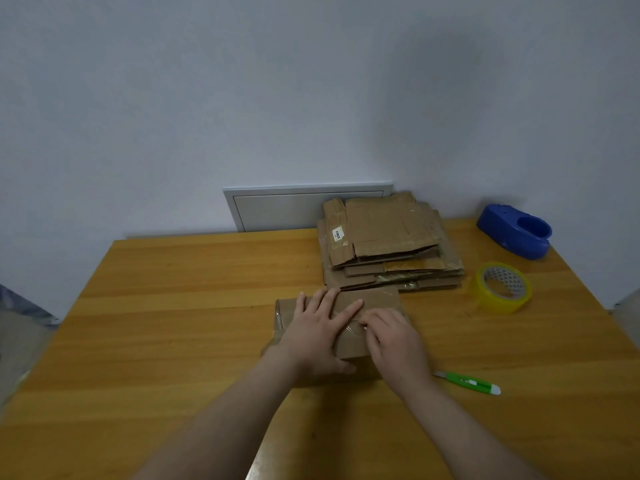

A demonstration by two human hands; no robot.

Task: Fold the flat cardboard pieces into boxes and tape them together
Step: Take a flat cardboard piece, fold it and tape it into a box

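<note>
The left hand [317,329] lies open and flat on top of a box [374,299], fingers spread toward 12 o'clock, holding it down. The right hand [394,337] sits just beside it at 3 o'clock, fingers bent with the tips down on a clear tape strip [349,327] that runs across the box top. I cannot tell whether they pinch the tape end or only rub it flat.

The box stands folded near the middle of the desk [173,306], its top flaps closed under the tape. So one box looks nearly finished; smoothing this strip seems to be the last of its work, though its underside is hidden.

Much is left. At 1 o'clock from the hands, touching or nearly touching the box's far edge, a stack [388,237] of flat cardboard pieces waits unfolded, several layers deep. No other finished box shows. The yellow tape roll [502,289] lies at 2 o'clock, a blue dispenser [516,232] beyond it near the wall, and a green knife [467,382] at 4 o'clock, all within reach for the next piece.
</note>
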